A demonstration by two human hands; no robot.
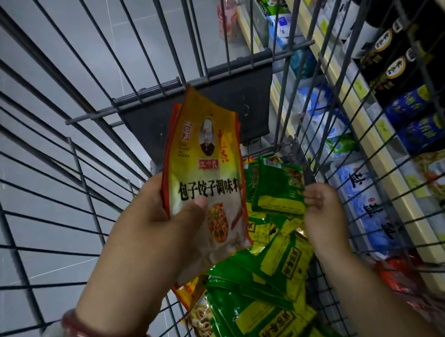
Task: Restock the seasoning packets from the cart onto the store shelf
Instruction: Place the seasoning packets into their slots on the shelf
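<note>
My left hand (150, 220) grips the yellow-and-red foil seasoning packets (205, 175), thumb across the front, long axis upright above the grey wire cart (50, 164). Right hand (320, 213) pinches a green foil packet (278, 187) off the heap. The store shelf (371, 136) lies rightward, nearer my right hand.

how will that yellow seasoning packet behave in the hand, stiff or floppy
Probably floppy: the yellow packet bends and creases above the left hand. Likely light, since a thumb pinch holds it upright. Its glossy film may be slippery.
</note>
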